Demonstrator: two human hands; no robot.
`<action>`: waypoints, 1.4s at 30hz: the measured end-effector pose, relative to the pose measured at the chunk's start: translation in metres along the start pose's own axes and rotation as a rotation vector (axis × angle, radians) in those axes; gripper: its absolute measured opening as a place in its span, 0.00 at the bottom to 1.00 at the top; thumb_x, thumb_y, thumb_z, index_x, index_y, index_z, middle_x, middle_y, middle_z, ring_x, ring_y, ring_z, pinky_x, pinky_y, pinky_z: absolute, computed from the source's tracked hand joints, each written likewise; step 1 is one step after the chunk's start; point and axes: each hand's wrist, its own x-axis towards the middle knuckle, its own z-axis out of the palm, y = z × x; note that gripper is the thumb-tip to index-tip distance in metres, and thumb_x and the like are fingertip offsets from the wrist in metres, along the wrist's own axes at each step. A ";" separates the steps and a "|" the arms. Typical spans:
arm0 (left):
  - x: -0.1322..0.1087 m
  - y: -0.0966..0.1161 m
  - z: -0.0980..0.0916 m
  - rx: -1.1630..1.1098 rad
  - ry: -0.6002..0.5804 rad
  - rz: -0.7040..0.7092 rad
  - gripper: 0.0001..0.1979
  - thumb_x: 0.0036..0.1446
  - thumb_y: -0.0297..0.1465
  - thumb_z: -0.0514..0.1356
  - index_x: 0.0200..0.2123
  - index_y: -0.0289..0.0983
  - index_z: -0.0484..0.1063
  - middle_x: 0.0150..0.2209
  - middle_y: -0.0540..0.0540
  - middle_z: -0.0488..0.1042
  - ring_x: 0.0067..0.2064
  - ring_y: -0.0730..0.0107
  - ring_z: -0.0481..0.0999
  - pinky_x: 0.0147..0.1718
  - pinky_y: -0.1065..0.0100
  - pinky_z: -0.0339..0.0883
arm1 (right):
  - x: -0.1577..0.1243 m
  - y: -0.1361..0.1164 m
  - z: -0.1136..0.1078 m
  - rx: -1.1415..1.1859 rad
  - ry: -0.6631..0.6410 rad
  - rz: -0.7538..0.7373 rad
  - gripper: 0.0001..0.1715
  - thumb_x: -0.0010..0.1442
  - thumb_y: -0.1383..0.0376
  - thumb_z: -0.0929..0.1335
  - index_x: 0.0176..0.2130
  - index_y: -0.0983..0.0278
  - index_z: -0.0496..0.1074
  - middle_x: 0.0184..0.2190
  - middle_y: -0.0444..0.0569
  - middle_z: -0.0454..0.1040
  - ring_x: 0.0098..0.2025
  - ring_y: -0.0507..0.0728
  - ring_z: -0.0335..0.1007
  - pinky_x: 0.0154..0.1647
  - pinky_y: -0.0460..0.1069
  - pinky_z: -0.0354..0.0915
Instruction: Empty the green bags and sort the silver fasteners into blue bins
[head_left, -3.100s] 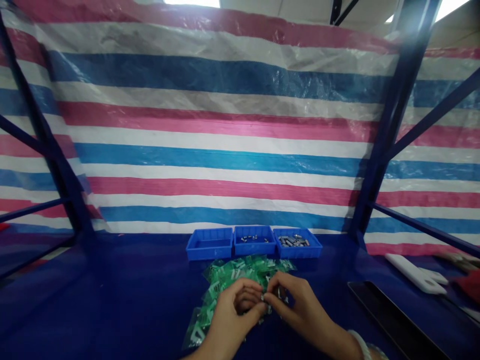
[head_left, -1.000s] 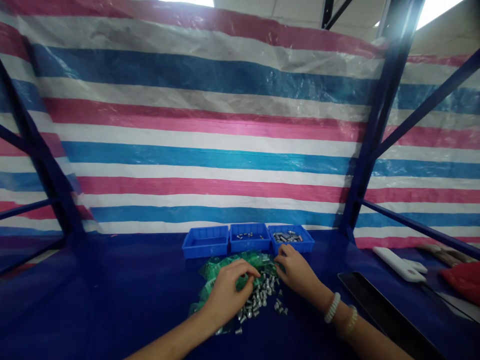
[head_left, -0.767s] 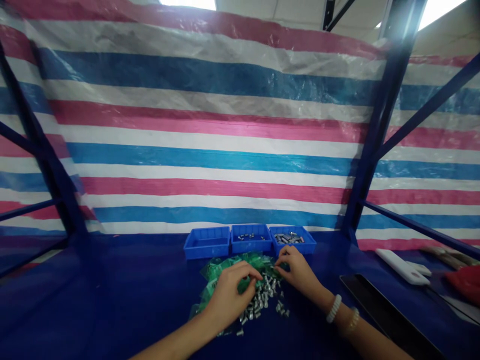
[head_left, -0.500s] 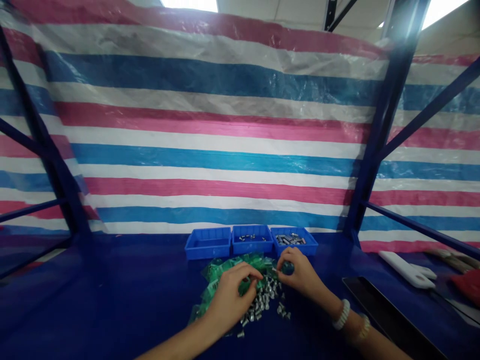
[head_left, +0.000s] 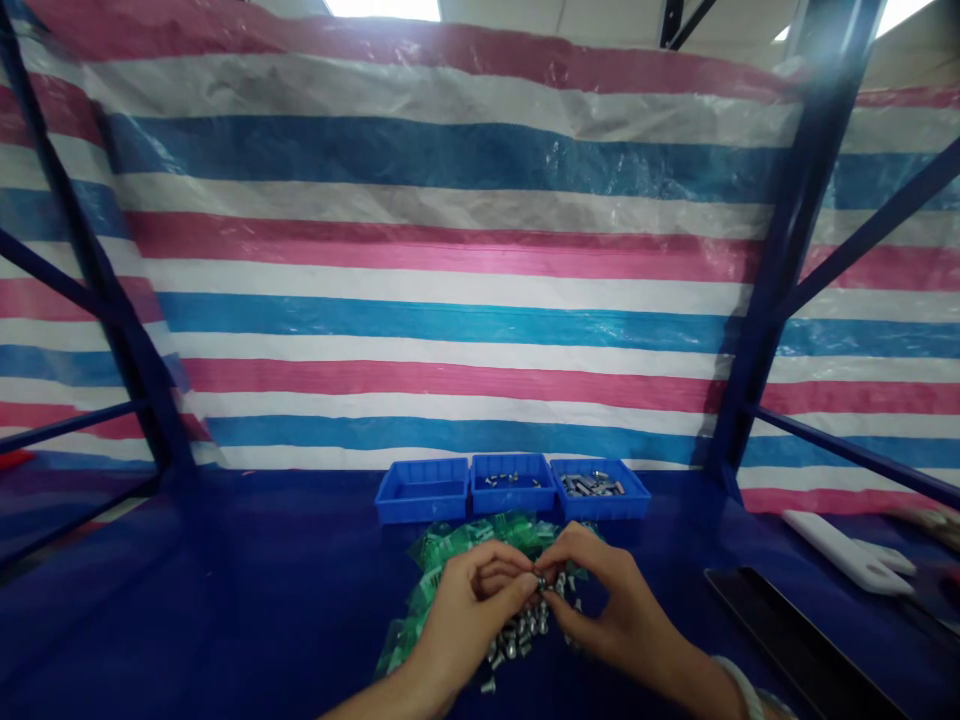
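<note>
My left hand [head_left: 466, 612] and my right hand [head_left: 619, 595] meet fingertip to fingertip above the table. Between their pinched fingers is a small shiny metal fastener [head_left: 541, 583], partly covered, so its exact kind is hard to make out. Just beneath lies a loose pile of short metal fasteners [head_left: 517, 638], which look like small bolts or screws. Behind and to the left of the pile, partly hidden by my left hand, are several green-printed clear plastic bags [head_left: 431, 580].
Three blue bins stand in a row behind the bags: a left bin [head_left: 421, 515], a middle bin [head_left: 514, 507] with a few small metal parts, and a right bin [head_left: 604, 510] with longer metal pieces. A black tray-like slab [head_left: 795, 640] and a white handled object [head_left: 847, 555] lie at right.
My right hand has come down and left from near the right bin to meet my left hand. Both now pinch a small metal fastener together. The view has shifted slightly.
</note>
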 end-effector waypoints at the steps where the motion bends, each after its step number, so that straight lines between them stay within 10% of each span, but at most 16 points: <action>1: 0.000 0.000 0.000 -0.022 0.002 -0.019 0.12 0.46 0.36 0.69 0.30 0.35 0.73 0.25 0.50 0.76 0.29 0.71 0.76 0.32 0.70 0.67 | 0.000 0.000 -0.001 -0.008 -0.006 -0.035 0.11 0.54 0.75 0.67 0.37 0.62 0.71 0.30 0.46 0.74 0.34 0.54 0.69 0.35 0.48 0.63; 8: -0.003 -0.002 0.005 -0.004 0.020 0.020 0.19 0.56 0.47 0.58 0.29 0.35 0.70 0.21 0.50 0.73 0.25 0.70 0.72 0.28 0.69 0.67 | -0.003 -0.003 0.000 -0.002 -0.043 0.050 0.06 0.63 0.68 0.65 0.33 0.63 0.70 0.29 0.46 0.70 0.32 0.53 0.65 0.35 0.48 0.59; 17: -0.011 -0.006 0.004 0.491 0.131 0.472 0.05 0.51 0.26 0.61 0.34 0.37 0.73 0.34 0.47 0.72 0.30 0.70 0.70 0.31 0.68 0.66 | -0.008 -0.002 0.029 1.227 -0.048 0.688 0.18 0.55 0.53 0.73 0.28 0.65 0.70 0.24 0.42 0.65 0.27 0.48 0.62 0.30 0.44 0.57; 21: -0.009 -0.003 0.006 0.521 0.132 0.526 0.03 0.54 0.26 0.60 0.31 0.37 0.74 0.33 0.46 0.74 0.32 0.68 0.72 0.31 0.68 0.67 | -0.009 -0.003 0.033 1.356 -0.020 0.745 0.16 0.50 0.57 0.76 0.30 0.65 0.73 0.24 0.42 0.67 0.26 0.48 0.63 0.29 0.44 0.58; 33: 0.127 0.016 -0.033 1.052 0.178 0.504 0.08 0.49 0.27 0.62 0.36 0.35 0.74 0.31 0.46 0.78 0.35 0.62 0.76 0.38 0.62 0.69 | 0.007 0.043 0.001 0.722 0.223 0.677 0.18 0.49 0.53 0.73 0.26 0.67 0.76 0.22 0.45 0.70 0.26 0.51 0.62 0.28 0.46 0.57; 42: 0.072 -0.009 -0.062 1.357 0.156 0.415 0.22 0.58 0.42 0.58 0.54 0.44 0.69 0.60 0.37 0.64 0.60 0.40 0.60 0.52 0.38 0.56 | 0.006 0.029 -0.020 -0.121 -0.325 0.181 0.11 0.53 0.75 0.66 0.32 0.64 0.78 0.29 0.46 0.76 0.33 0.54 0.70 0.36 0.48 0.62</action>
